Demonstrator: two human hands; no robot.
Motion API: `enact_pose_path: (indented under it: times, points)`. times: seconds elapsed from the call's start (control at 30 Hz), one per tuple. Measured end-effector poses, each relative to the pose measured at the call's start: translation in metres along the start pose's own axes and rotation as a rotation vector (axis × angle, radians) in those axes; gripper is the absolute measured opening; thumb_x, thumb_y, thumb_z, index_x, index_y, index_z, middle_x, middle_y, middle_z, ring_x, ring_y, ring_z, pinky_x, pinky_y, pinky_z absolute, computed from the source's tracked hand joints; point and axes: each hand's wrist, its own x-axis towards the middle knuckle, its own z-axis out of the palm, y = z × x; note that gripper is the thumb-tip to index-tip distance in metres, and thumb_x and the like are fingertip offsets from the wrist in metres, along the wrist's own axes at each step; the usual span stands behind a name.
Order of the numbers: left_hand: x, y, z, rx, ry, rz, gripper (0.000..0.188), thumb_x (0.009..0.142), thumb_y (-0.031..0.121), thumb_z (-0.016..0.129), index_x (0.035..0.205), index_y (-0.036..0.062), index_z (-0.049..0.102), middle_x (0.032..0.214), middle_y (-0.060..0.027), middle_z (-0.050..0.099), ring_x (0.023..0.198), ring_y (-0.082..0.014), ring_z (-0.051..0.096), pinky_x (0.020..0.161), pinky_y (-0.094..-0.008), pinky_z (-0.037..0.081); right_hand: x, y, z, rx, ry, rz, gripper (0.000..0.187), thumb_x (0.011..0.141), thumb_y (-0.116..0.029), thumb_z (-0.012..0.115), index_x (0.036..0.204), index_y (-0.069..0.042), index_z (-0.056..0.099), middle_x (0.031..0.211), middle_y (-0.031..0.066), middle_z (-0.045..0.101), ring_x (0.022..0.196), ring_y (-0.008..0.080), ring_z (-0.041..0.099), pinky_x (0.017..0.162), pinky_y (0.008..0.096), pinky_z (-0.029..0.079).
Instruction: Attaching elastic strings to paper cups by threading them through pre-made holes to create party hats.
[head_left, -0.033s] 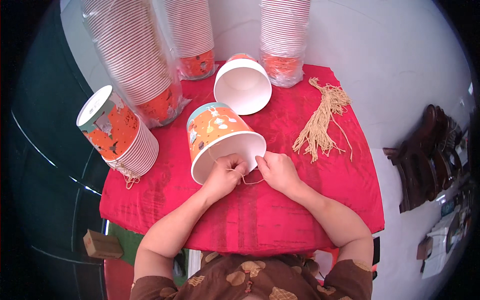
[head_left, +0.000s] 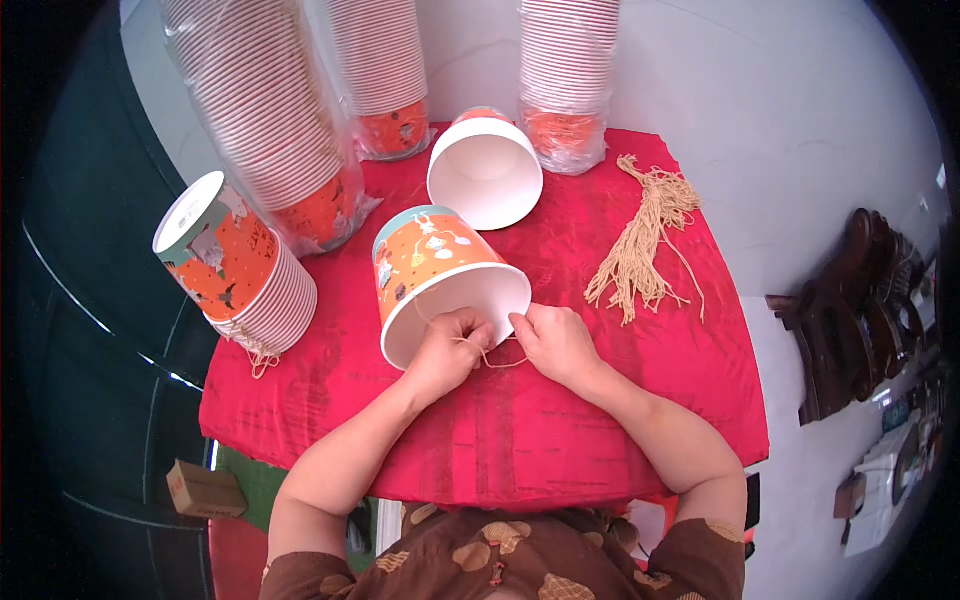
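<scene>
An orange paper bucket [head_left: 432, 250] with a teal base band lies on its side, its white mouth tilted toward me. A thin tan string [head_left: 505, 365] hangs in a small loop just outside the lower right rim. My left hand [head_left: 455, 345] lies before the bucket's mouth, its fingers pinched on the string. At the rim's right side my right hand [head_left: 555, 340] is also closed, thumb against fingertips, with the string running to it. Exactly how the string passes between the fingers is hidden. A second paper bucket [head_left: 485, 180] lies behind, its mouth toward me.
A bundle of tan strings [head_left: 645, 235] lies right on the red tablecloth [head_left: 600, 420]. Left stands a stack of nested buckets [head_left: 235, 265] with strings at its rims. Tall plastic-wrapped bucket stacks [head_left: 265, 110] line the back. A cardboard box [head_left: 205, 490] sits below, left of the table.
</scene>
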Motion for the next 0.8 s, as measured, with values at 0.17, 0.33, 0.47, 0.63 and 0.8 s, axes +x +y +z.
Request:
enact_pose_path:
  times: [0.17, 0.33, 0.47, 0.63, 0.8]
  points:
    - [0.0, 0.005, 0.001, 0.026, -0.011, -0.039, 0.009, 0.09, 0.007, 0.061, 0.084, 0.0, 0.061, 0.073, -0.0006, 0.059, 0.065, -0.0092, 0.054, 0.059, -0.027, 0.046, 0.002, 0.007, -0.011, 0.167, -0.256, -0.068, 0.026, 0.087, -0.022, 0.063, 0.08, 0.002, 0.067, 0.069, 0.0219, 0.066, 0.066, 0.0352, 0.067, 0.062, 0.0446, 0.052]
    - [0.001, -0.007, 0.001, 0.1, -0.053, 0.121, 0.005, 0.09, 0.005, 0.064, 0.089, 0.002, 0.061, 0.075, 0.0005, 0.058, 0.065, -0.0064, 0.053, 0.053, -0.0238, 0.044, 0.007, -0.001, -0.029, 0.563, -0.537, 0.122, 0.017, 0.087, -0.015, 0.066, 0.08, 0.001, 0.067, 0.061, 0.0051, 0.061, 0.056, 0.0127, 0.057, 0.052, 0.029, 0.044]
    - [-0.001, -0.003, 0.004, 0.151, -0.071, 0.101, 0.015, 0.082, 0.004, 0.072, 0.091, 0.0004, 0.061, 0.077, -0.0043, 0.062, 0.071, -0.0132, 0.058, 0.066, -0.0288, 0.049, 0.005, -0.007, -0.032, 0.875, -0.535, 0.297, 0.013, 0.091, -0.009, 0.062, 0.082, 0.0, 0.066, 0.062, -0.0005, 0.057, 0.056, 0.006, 0.052, 0.05, 0.0219, 0.04]
    - [-0.002, -0.012, 0.01, 0.222, 0.022, 0.203, 0.013, 0.081, 0.007, 0.072, 0.085, 0.0008, 0.061, 0.077, -0.0094, 0.064, 0.073, -0.0174, 0.061, 0.066, -0.0328, 0.05, -0.013, -0.028, -0.015, 0.554, -0.198, -0.211, 0.009, 0.088, -0.008, 0.062, 0.083, -0.001, 0.064, 0.06, 0.0061, 0.059, 0.053, 0.0133, 0.059, 0.048, 0.0304, 0.046]
    - [0.001, -0.013, 0.008, 0.235, 0.069, 0.245, 0.005, 0.081, 0.004, 0.065, 0.082, 0.0006, 0.062, 0.075, -0.0117, 0.065, 0.071, -0.0217, 0.063, 0.066, -0.0358, 0.05, -0.034, -0.055, -0.019, 0.052, 0.061, -1.088, 0.023, 0.072, -0.006, 0.066, 0.094, -0.001, 0.064, 0.082, 0.0117, 0.066, 0.053, 0.0181, 0.058, 0.045, 0.0306, 0.047]
